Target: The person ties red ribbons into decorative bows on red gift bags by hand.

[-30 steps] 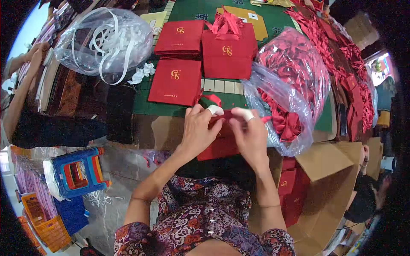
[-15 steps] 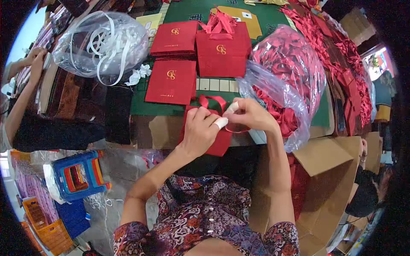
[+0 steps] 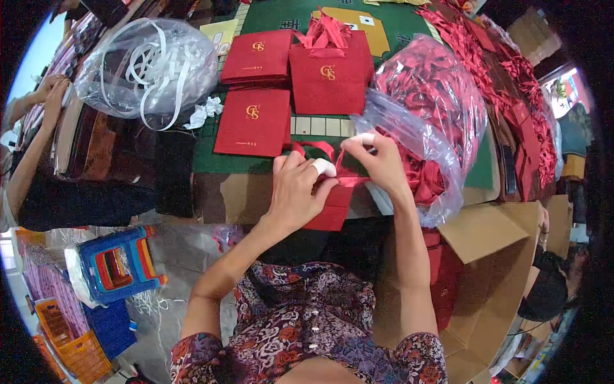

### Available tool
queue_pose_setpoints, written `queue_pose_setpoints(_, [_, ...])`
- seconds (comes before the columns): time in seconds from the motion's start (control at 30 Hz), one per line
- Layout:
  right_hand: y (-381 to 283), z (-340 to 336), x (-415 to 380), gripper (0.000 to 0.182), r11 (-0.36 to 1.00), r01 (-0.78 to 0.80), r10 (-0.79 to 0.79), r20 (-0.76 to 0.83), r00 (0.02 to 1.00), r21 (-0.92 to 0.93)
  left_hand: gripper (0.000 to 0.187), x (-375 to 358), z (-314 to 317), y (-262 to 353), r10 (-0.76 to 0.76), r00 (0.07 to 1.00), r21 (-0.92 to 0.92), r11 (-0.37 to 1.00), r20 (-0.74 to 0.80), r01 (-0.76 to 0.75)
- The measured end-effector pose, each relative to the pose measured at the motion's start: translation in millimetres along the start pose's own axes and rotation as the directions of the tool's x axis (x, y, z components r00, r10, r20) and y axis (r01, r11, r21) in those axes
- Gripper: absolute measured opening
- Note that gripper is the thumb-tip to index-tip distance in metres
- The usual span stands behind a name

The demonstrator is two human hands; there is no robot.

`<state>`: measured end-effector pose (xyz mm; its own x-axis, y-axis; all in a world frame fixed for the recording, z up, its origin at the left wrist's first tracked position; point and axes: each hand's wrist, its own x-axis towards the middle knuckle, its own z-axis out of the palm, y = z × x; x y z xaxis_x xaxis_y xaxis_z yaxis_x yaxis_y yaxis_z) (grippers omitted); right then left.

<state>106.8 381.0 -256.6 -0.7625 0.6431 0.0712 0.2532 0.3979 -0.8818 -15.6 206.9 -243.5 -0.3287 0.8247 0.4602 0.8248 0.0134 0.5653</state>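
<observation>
A small red paper bag (image 3: pixel 331 211) lies at the table's front edge, partly covered by my left hand (image 3: pixel 299 184). That hand is closed on the bag's top edge, its thumb and a white-taped finger pinching there. My right hand (image 3: pixel 378 161), also with white tape on a finger, is closed in a pinch on a red ribbon (image 3: pixel 345 153) just above and right of the bag. A loop of red ribbon (image 3: pixel 318 146) stands up from the bag's far side. How the ribbon passes through the bag is hidden by my fingers.
Stacked red bags (image 3: pixel 252 121) lie behind my left hand, beside a bag with ribbon handles (image 3: pixel 329 83). A plastic sack of red ribbons (image 3: pixel 432 96) stands right, one of white ribbons (image 3: pixel 150 70) left. A cardboard box (image 3: pixel 492 281) is at my right. Another person's hands (image 3: pixel 51 93) are far left.
My right hand has moved up and away from my left hand, drawing the ribbon with it. My left hand has turned slightly and stays on the bag.
</observation>
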Motion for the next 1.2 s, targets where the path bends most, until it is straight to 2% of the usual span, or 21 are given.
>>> queue_pose_setpoints(0.07, [-12.5, -10.8, -15.8, 0.022, 0.999, -0.045, 0.046, -0.026, 0.999, 0.028, 0.018, 1.1, 0.8, -1.9, -0.009, 1.0, 0.021, 1.0, -0.022, 0.009])
queue_pose_setpoints(0.13, [-22.0, -25.1, -36.0, 0.02, 0.897, 0.074, -0.102, -0.041, 0.994, -0.437, 0.018, 4.4, 1.4, -4.2, -0.076, 0.995, 0.035, 0.996, -0.065, 0.078])
queue_pose_setpoints(0.17, [-25.1, -29.1, -47.5, 0.02, 0.896, 0.075, -0.101, -0.038, 0.994, -0.437, 0.019, 5.7, 3.1, -7.2, -0.084, 0.994, 0.049, 0.995, -0.064, 0.088])
queue_pose_setpoints(0.23, [-31.0, -33.9, -68.5, 0.017, 0.672, 0.095, -0.176, -0.035, 0.984, -0.734, 0.019, 8.6, 8.5, -11.9, -0.097, 0.993, 0.052, 0.994, -0.063, 0.1])
queue_pose_setpoints(0.27, [-34.4, -33.4, -74.3, 0.017, 0.672, 0.095, -0.176, -0.034, 0.984, -0.735, 0.019, 9.4, 12.1, -14.0, -0.106, 0.992, 0.058, 0.992, -0.061, 0.11])
queue_pose_setpoints(0.33, [-43.0, -28.8, -80.3, 0.017, 0.767, -0.031, -0.045, -0.101, 0.994, -0.641, 0.019, 9.5, 23.8, -18.2, -0.089, 0.994, 0.066, 0.993, -0.061, 0.093])
queue_pose_setpoints(0.4, [-50.1, -21.8, -77.8, 0.018, 0.838, -0.026, -0.028, -0.09, 0.996, -0.545, 0.02, 10.4, 35.4, -21.5, -0.08, 0.991, 0.071, 0.994, -0.104, 0.087])
queue_pose_setpoints(0.47, [-52.9, -9.9, -67.5, 0.019, 0.981, -0.071, 0.066, -0.034, 0.997, -0.178, 0.021, 8.0, 39.7, -23.7, -0.091, 0.994, 0.021, 0.996, -0.068, 0.092])
queue_pose_setpoints(0.57, [-50.1, 9.9, -48.0, 0.015, 0.98, -0.175, 0.174, 0.024, 0.985, 0.093, 0.023, 1.2, 30.6, -16.0, -0.067, 0.972, -0.125, 0.991, -0.226, 0.039])
queue_pose_setpoints(0.6, [-47.2, 16.1, -43.2, 0.014, 0.941, -0.245, 0.239, 0.056, 0.969, 0.232, 0.024, -7.2, 24.0, -9.8, -0.167, 0.971, -0.203, 0.97, -0.174, 0.13])
queue_pose_setpoints(0.67, [-44.8, 26.2, -37.7, 0.011, 0.916, -0.227, 0.208, 0.093, 0.974, 0.33, 0.031, -19.8, 11.8, 8.1, -0.45, 0.878, -0.698, 0.578, 0.161, 0.424])
queue_pose_setpoints(0.7, [-44.6, 31.1, -35.4, 0.011, 0.902, -0.201, 0.192, 0.063, 0.979, 0.383, 0.037, -25.2, 7.6, 12.0, -0.428, 0.867, -0.717, 0.519, 0.254, 0.466])
queue_pose_setpoints(0.73, [-46.5, 35.4, -33.2, 0.011, 0.884, -0.174, 0.178, 0.032, 0.983, 0.434, 0.034, -30.9, 12.1, 13.1, -0.367, 0.915, -0.666, 0.641, 0.169, 0.38])
queue_pose_setpoints(0.77, [-50.9, 36.7, -33.4, 0.013, 0.828, -0.199, 0.224, 0.017, 0.975, 0.525, 0.034, -37.3, 7.9, 15.4, -0.391, 0.872, -0.639, 0.597, 0.296, 0.485])
queue_pose_setpoints(0.8, [-49.4, 36.1, -32.2, 0.013, 0.829, -0.199, 0.221, 0.021, 0.975, 0.523, 0.033, -43.8, 2.9, 16.9, -0.406, 0.813, -0.598, 0.551, 0.418, 0.582])
queue_pose_setpoints(0.93, [-42.7, 22.7, -31.4, 0.012, 0.874, -0.147, 0.202, -0.071, 0.977, 0.464, 0.023, -64.3, -7.1, 6.8, -0.41, 0.835, -0.515, 0.658, 0.367, 0.549])
queue_pose_setpoints(0.97, [-39.2, 20.7, -31.3, 0.012, 0.891, -0.137, 0.197, -0.096, 0.976, 0.433, 0.02, -66.2, -10.4, 2.8, -0.459, 0.773, -0.487, 0.601, 0.438, 0.633])
queue_pose_setpoints(1.07, [-15.5, 20.1, -31.4, 0.013, 0.927, -0.114, 0.165, -0.114, 0.98, 0.358, 0.02, -70.9, -18.9, -8.6, -0.428, 0.767, -0.491, 0.594, 0.478, 0.637])
queue_pose_setpoints(1.1, [-11.3, 23.3, -30.4, 0.013, 0.936, -0.064, 0.12, -0.143, 0.982, 0.346, 0.019, -68.3, -22.3, -11.2, -0.456, 0.714, -0.496, 0.517, 0.53, 0.698])
queue_pose_setpoints(1.17, [-7.0, 24.3, -31.7, 0.012, 0.944, -0.019, 0.079, -0.169, 0.982, 0.331, 0.019, -65.9, -22.0, -11.9, -0.454, 0.754, -0.535, 0.53, 0.475, 0.657])
queue_pose_setpoints(1.2, [-16.9, 23.6, -32.5, 0.013, 0.928, -0.114, 0.171, -0.133, 0.976, 0.356, 0.02, -65.8, -21.1, -11.9, -0.449, 0.789, -0.571, 0.546, 0.419, 0.613])
